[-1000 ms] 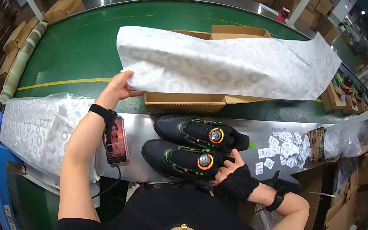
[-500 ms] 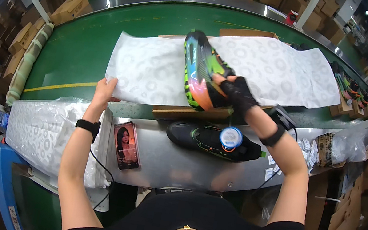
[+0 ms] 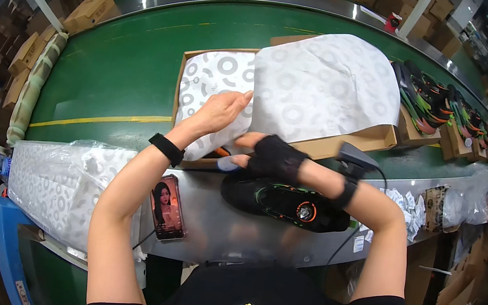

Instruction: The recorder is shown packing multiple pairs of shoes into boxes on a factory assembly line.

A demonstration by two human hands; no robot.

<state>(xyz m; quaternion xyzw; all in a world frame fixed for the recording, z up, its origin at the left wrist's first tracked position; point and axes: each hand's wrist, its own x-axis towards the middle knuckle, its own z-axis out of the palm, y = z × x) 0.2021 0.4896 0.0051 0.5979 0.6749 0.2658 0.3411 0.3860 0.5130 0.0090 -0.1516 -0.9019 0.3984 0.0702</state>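
- Head view: L hand (image 3: 219, 113) lies on the white patterned paper (image 3: 330, 83), approx. over the L part of the open box (image 3: 356, 138); fingers nearly straight, close together, tips by the paper's fold/edge. Can't tell if any paper is pinched.
- R hand (image 3: 275, 157), in a black fingerless glove, is at the box's near side, thumb & index reaching twd. the paper's lower edge, others part-curled. Blurred; can't tell what, if anything, it has hold of.
- Step in hand, prob.: laying paper over a shoe in the box. Next move seems to call for R fingers clear of the near edge & paper kept flat, w/o snagging.
- Box: paper inside and spilling over its far & R sides; orange/dark bit (image 3: 221, 151) peeks out at the near L corner by R fingers, prob. part of a shoe; rest hidden.
- Black shoe (image 3: 275, 200), green/orange trim, lies on the metal bench (image 3: 243, 241), outside the box, just below R hand.
- Other containers: open cartons (image 3: 415, 135) at R hold or carry similar shoes (image 3: 422, 100), exact no. unclear. Clear plastic at L covers a patterned paper stack (image 3: 62, 188).
- Also on bench: phone (image 3: 168, 209), loose white sachets (image 3: 407, 208) at R.
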